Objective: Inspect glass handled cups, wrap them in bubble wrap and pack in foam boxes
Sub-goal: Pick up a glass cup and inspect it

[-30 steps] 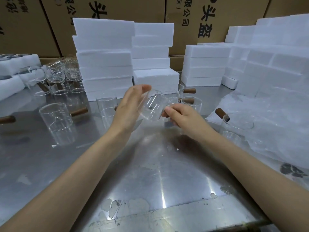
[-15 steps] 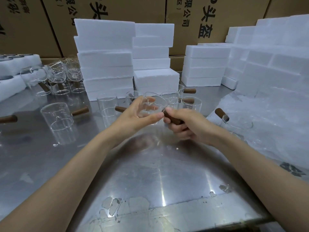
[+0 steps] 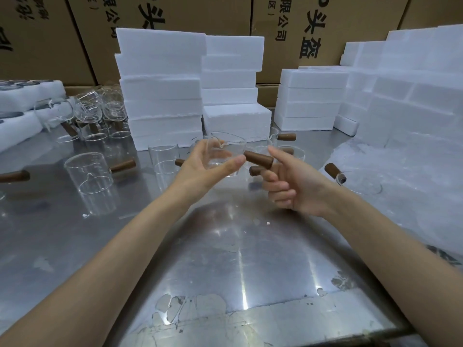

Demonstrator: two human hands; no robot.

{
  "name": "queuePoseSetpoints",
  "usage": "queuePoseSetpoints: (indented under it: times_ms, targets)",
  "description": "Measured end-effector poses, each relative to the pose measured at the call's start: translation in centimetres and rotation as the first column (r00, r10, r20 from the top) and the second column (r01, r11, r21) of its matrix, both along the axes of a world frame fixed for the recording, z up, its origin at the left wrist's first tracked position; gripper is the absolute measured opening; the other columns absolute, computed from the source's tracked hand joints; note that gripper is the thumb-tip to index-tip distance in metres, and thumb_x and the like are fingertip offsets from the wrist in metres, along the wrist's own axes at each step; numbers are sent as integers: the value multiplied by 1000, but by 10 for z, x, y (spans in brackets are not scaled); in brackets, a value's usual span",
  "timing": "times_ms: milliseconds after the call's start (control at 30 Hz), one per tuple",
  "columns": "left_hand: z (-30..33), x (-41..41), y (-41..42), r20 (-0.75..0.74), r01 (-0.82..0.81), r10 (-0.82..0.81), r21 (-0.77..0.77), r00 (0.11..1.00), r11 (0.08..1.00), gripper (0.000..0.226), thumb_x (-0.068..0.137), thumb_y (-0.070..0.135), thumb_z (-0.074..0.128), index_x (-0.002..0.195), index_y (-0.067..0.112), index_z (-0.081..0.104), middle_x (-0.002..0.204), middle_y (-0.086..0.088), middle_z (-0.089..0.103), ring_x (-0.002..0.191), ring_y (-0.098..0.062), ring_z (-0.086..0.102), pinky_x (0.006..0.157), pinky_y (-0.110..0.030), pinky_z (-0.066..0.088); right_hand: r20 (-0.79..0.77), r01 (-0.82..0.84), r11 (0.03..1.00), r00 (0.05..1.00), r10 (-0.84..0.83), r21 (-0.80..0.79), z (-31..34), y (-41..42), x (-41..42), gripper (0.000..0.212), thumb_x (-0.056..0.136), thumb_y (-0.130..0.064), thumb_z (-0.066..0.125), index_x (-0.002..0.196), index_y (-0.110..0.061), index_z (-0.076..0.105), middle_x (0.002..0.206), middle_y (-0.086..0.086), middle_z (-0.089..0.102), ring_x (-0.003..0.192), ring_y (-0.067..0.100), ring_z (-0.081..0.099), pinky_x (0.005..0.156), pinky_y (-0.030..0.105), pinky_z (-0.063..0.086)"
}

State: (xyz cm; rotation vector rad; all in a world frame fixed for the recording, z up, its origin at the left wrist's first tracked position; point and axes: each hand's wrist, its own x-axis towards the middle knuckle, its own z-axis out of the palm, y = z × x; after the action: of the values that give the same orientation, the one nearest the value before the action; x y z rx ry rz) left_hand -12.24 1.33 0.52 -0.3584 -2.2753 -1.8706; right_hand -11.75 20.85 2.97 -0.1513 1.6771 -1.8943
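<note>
resting in the left hand (image 3: 204,166) above the table (image 3: 225,259), the cup (image 3: 226,152) is clear, thin-walled glass with a pour spout on its rim and a short brown handle (image 3: 258,159), round like a wooden peg, jutting out to the right. the left fingers curl up round the glass body with the thumb laid along its near side, so the cup is cradled in the palm. the right hand (image 3: 290,186) sits just beside the handle's end: its index finger is stretched out straight above the handle, the other fingers folded into the palm; whether it touches the handle i cannot tell.

the table is scuffed, shiny sheet metal with patches of peeling film near the front edge. more cups (image 3: 87,176) of the same make stand on it to the left and behind the hands, some stacked in a cluster (image 3: 92,113) at far left. white foam boxes (image 3: 162,96), blocky and grainy, are piled in stacks behind and to the right. a crinkled sheet of bubble wrap (image 3: 400,176) lies on the right, with another cup on it. brown cartons (image 3: 213,13) with black print form the back wall.
</note>
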Motion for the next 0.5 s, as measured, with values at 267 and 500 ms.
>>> queuePoseSetpoints:
  times_ms: [267,500]
  targets:
    - [1,3,2,7,-77,77,-4,997,997,77,53,65,74,114,31,43,116,8,60,110,-12,61,92,-37,52,-461,260,964,863,-207,53,-8,-11,2,29,90,-40,56,109,-18,61,80,-2,66,57,8,56,54,20,50]
    - [2,9,5,-200,45,-89,-215,976,975,102,63,29,86,140,38,18,138,4,38,114,-2,54,92,-16,47,-363,291,945,873,-325,-147,-6,-7,-1,19,97,-25,49,91,-10,60,69,-2,61,51,6,54,47,15,45]
